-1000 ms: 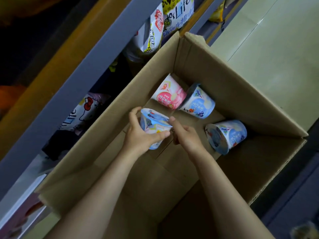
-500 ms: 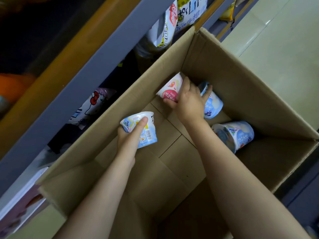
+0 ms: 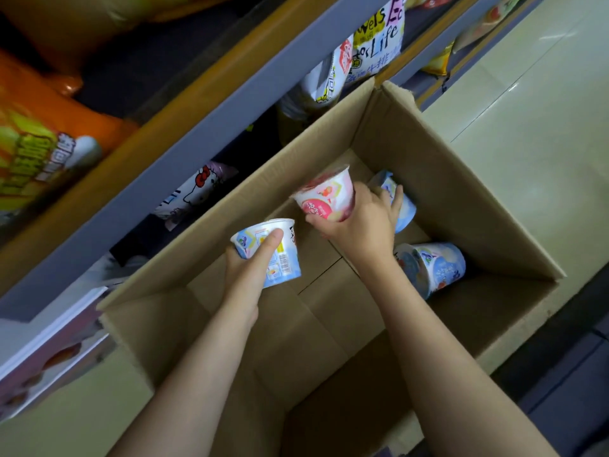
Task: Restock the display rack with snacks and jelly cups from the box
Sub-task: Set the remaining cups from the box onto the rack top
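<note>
1. Pale floor tiles lie on the far side of an open cardboard box, which stands against a grey display rack.
2. Snack bags fill the rack: an orange bag on the upper shelf, a white cartoon bag and a lettered bag lower down.
3. The left hand grasps a blue cup, thumb across its side, near the box wall next to the rack.
4. The right hand grasps a pink cup, raised off the box bottom near the far corner.
5. Its fingers also touch a second blue cup lying in that corner.
6. A third blue cup lies on its side by the box wall away from the rack, apart from both hands.
</note>
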Tool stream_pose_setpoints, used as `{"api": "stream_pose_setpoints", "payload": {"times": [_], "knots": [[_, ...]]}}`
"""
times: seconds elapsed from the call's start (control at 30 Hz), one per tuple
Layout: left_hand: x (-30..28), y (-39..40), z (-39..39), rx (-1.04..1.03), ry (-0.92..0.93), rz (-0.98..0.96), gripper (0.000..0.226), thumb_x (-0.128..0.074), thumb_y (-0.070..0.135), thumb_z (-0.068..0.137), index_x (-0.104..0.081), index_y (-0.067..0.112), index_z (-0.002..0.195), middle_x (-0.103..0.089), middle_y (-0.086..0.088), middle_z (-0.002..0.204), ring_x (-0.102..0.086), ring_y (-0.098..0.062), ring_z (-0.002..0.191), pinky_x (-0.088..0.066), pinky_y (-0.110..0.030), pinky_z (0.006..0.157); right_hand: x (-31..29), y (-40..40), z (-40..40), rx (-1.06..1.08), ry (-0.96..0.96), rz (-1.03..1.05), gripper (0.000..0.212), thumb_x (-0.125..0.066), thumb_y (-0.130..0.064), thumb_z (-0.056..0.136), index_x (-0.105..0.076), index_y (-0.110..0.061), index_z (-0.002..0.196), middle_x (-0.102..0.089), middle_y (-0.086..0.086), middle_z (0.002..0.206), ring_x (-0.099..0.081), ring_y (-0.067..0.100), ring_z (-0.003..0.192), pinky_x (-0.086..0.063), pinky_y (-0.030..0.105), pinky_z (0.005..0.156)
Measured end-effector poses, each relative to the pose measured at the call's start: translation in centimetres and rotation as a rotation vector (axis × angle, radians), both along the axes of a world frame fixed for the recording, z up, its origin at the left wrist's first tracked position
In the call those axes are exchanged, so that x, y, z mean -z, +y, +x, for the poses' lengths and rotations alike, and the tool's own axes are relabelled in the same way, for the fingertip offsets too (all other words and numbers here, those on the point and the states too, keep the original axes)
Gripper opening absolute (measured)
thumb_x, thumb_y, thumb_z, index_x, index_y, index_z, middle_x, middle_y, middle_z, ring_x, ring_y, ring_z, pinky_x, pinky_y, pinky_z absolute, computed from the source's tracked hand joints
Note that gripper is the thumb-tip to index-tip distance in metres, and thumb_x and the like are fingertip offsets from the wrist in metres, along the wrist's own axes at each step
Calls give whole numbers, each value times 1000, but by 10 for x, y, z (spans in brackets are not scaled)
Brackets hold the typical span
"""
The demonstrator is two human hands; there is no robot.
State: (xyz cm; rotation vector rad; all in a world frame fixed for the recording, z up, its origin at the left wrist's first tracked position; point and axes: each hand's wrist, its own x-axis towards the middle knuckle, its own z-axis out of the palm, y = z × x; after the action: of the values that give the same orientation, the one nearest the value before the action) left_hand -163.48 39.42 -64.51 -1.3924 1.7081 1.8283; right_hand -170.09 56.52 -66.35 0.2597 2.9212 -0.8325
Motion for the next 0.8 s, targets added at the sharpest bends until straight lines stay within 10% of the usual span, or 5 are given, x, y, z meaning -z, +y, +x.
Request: {"api": "stream_pose_setpoints", "payload": {"times": [0.2, 0.33, 0.47, 0.63, 0.8], "knots": [[-73, 4, 37, 25, 169, 122, 41, -82, 30, 78, -59, 24, 111, -75, 1, 108, -72, -15, 96, -58, -32, 82, -100, 8, 67, 156, -147, -576, 45, -84, -57, 64, -64, -25, 89, -71, -12, 80, -68, 11, 83, -55, 41, 81], [-131, -20, 79, 27, 280, 218, 46, -81, 40, 74, -59, 27, 112, -75, 5, 105, -72, -13, 94, -55, -37, 87, -160, -21, 121, 232, -174, -863, 48, -86, -40, 73, -63, -22, 111, -73, -12, 98, -70, 4, 89, -53, 23, 74], [-190, -69, 144, 18, 397, 265, 52, -78, 31, 75, -57, 22, 121, -74, -2, 114, -72, -18, 99, -59, -38, 85, -215, -76, 185, 221, -148, -1001, 67, -84, -49, 64, -57, -19, 117, -72, -3, 107, -70, 13, 98, -57, 38, 88], [-277, -172, 266, -17, 489, 251, 59, -83, 18, 68, -54, 17, 119, -76, -2, 105, -74, -16, 89, -59, -28, 67, -306, -171, 288, -5, -118, -1053, 87, -83, -48, 49, -50, -13, 122, -68, 1, 110, -67, -3, 85, -50, 13, 68], [-382, -272, 380, -23, 570, 131, 71, -83, 14, 60, -55, 10, 125, -75, -11, 108, -74, -25, 91, -60, -28, 71, -402, -256, 364, -276, -54, -1015, 76, -88, -36, 55, -54, -21, 121, -69, 0, 110, -69, 7, 93, -52, 17, 73]]}}
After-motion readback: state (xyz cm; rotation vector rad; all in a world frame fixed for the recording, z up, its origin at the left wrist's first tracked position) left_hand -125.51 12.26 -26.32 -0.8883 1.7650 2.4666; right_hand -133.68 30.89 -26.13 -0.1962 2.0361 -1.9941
